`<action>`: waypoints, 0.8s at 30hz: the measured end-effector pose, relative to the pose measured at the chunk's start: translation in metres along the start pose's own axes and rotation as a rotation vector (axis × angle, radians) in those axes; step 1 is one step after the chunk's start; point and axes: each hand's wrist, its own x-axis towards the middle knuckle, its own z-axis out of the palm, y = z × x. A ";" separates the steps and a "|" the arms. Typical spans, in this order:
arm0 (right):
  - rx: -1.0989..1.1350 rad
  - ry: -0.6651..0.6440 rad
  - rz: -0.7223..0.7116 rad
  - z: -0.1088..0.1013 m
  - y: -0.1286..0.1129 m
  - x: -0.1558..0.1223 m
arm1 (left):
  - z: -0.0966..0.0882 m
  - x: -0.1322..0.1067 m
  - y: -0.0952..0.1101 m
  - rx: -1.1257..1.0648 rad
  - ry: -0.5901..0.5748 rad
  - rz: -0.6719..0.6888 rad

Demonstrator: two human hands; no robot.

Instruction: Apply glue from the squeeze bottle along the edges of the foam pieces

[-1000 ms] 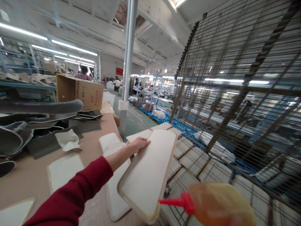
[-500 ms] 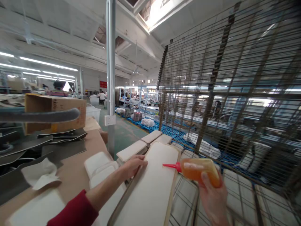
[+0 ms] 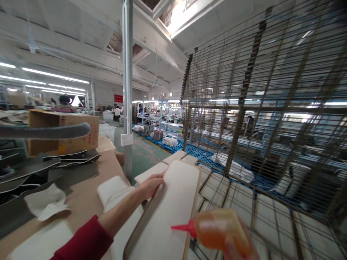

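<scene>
My left hand [image 3: 152, 186], in a red sleeve, grips the left edge of a long white panel [image 3: 165, 209] with rounded corners and a tan rim. The panel is tilted, its broad white face up. My right hand [image 3: 235, 250], partly cut off by the lower frame edge, is wrapped round a squeeze bottle [image 3: 218, 231] of amber liquid. The bottle lies sideways, its red nozzle pointing left over the panel's lower part. Whether the tip touches the face I cannot tell. More white panels [image 3: 116, 187] lie left of and beneath my left forearm.
A wire rack [image 3: 241, 97] stands upright at the right, with rows of white panels [image 3: 275, 216] on its lower mesh. At left, a brown-topped table [image 3: 105, 166] bears dark sheets [image 3: 70, 177], crumpled white paper [image 3: 47, 200] and a cardboard box [image 3: 78, 126]. A metal post [image 3: 128, 90] rises just ahead.
My right hand has brought the bottle down and left, from beside the panel's middle to its lower part. The panel and my left hand have shifted slightly left.
</scene>
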 end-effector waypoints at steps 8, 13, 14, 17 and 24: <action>0.030 0.097 -0.110 0.034 -0.021 0.064 | 0.022 -0.015 -0.006 0.003 -0.076 -0.011; 0.020 -0.002 0.036 0.013 0.015 -0.005 | 0.010 -0.008 -0.009 -0.007 -0.048 -0.034; -0.048 -0.043 0.041 0.009 0.020 -0.017 | 0.008 -0.007 -0.009 -0.004 -0.043 -0.029; -0.058 -0.052 0.040 0.008 0.018 -0.019 | 0.006 -0.008 -0.007 -0.002 -0.058 -0.020; 0.040 0.180 -0.126 0.019 -0.016 0.054 | 0.015 -0.008 -0.006 -0.017 -0.167 -0.055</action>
